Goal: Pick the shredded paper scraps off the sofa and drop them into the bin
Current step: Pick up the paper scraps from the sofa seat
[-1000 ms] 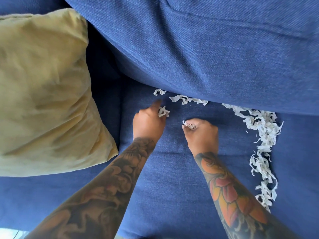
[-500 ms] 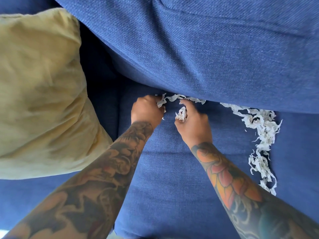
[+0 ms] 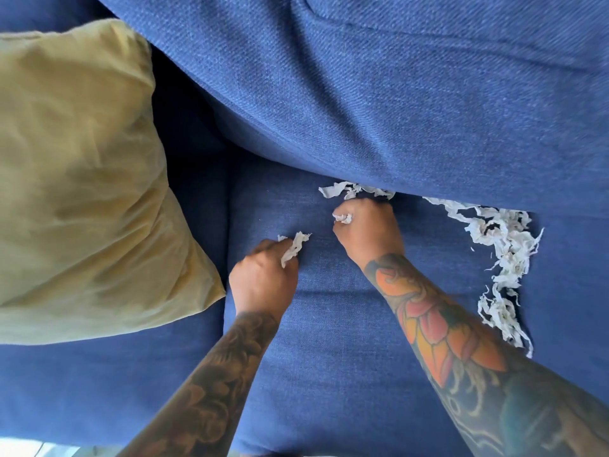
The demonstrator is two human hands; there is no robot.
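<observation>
White shredded paper scraps lie on the blue sofa seat (image 3: 329, 341). A short strip of scraps (image 3: 352, 190) runs along the crease under the back cushion. A long trail of scraps (image 3: 501, 255) curves down the right side of the seat. My left hand (image 3: 263, 282) rests on the seat, fingers closed on a small bunch of scraps (image 3: 294, 247). My right hand (image 3: 367, 230) sits just below the crease strip, closed on a few scraps (image 3: 343, 218). The bin is not in view.
A large yellow-green pillow (image 3: 82, 179) leans on the sofa at the left, its corner close to my left hand. The blue back cushion (image 3: 395, 94) overhangs the crease. A strip of pale floor (image 3: 29, 448) shows at the bottom left.
My left hand has pulled back from the crease toward me with scraps in it. My right hand stays near the crease, still holding scraps.
</observation>
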